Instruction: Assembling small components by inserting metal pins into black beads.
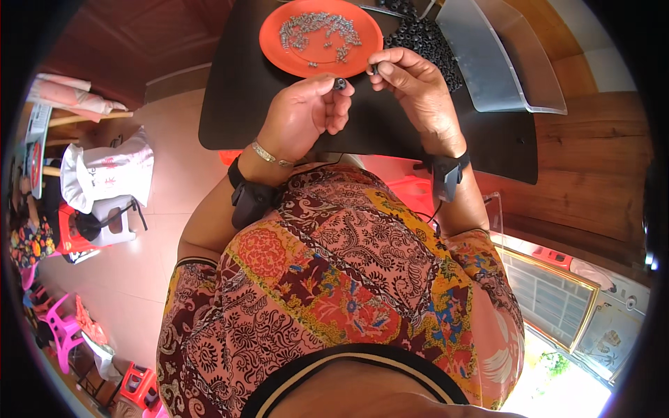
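Both hands are raised over the near part of a black table [233,111]. Between thumb and forefinger my left hand [303,108] pinches a small round black part [339,84] with a hollow end facing up. My right hand [418,87] pinches another small dark piece [375,69], mostly covered by the fingers, so its kind is not clear. The two pieces are apart. Just beyond the hands lies an orange-red plate [275,52] with many small metal springs [324,29] scattered on it. A heap of small black parts [418,43] spreads to the right of the plate.
A translucent plastic bin [505,63] lies tipped at the table's right, against a wooden panel [592,160]. On the floor to the left are a white sack [108,167], pink and red plastic stools [63,334], and another person's patterned sleeve [35,240].
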The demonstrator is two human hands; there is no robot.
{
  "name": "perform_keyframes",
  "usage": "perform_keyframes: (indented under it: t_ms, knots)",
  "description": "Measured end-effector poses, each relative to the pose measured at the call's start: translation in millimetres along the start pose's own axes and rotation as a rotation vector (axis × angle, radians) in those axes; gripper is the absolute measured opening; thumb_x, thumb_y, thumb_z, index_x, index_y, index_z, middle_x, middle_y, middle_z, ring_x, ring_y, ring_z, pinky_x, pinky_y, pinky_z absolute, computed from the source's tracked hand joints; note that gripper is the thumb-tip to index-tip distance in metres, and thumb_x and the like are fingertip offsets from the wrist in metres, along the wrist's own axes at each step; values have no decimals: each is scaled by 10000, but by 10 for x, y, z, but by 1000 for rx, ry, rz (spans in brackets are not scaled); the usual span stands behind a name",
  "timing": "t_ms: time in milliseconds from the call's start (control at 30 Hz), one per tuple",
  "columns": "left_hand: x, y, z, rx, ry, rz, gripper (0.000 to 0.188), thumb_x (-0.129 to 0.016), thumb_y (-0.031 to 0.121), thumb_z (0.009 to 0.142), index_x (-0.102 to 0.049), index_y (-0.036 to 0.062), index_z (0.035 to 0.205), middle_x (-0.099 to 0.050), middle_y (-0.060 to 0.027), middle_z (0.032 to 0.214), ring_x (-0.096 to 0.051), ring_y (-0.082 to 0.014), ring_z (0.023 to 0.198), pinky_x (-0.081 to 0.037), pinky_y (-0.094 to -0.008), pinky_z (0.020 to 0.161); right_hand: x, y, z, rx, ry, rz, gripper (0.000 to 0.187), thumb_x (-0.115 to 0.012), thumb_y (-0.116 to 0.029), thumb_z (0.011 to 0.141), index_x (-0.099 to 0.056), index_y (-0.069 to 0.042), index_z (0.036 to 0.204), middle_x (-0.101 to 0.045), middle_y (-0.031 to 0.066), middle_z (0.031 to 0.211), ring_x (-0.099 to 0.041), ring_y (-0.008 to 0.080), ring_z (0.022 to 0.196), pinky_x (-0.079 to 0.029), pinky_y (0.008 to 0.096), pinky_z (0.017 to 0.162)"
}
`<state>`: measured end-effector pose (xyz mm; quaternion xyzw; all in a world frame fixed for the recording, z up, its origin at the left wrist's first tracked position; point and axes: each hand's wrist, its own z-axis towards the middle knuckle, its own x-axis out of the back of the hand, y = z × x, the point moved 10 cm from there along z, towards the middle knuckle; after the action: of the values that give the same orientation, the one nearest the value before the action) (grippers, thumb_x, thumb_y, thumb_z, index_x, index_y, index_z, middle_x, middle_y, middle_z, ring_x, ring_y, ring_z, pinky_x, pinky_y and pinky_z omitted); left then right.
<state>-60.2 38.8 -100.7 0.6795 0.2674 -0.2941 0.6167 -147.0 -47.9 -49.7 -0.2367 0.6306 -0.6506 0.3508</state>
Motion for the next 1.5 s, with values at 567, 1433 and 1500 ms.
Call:
perform_keyframes:
  t_ms: [567,1433,1500]
  knots:
    - [-73,-69,58,-16,5,-20,268,-454,265,953,-563,22,988,-597,-63,774,-570,-156,648,-442,-261,578,-236,-77,-121,283,90,-262,149,-575,13,914,-651,-22,1038,-637,21,909,-602,102,831,-485,238,784]
    - [-198,5,-11,-84,96,-145,127,-495,210,924,-558,110,970,-596,-6,939,-572,-151,882,-444,-334,825,-480,-563,-467,811,270,-863,370,-776,24,682,-674,-60,1028,-665,80,967,-626,208,882,-503,304,775]
    - [-175,2,-17,-88,128,-140,122,-492,201,926,-556,106,967,-593,-10,929,-572,-154,878,-448,-342,826,-492,-565,-480,809,284,-873,367,-776,23,681,-675,-56,1025,-666,81,961,-627,211,883,-503,306,776]
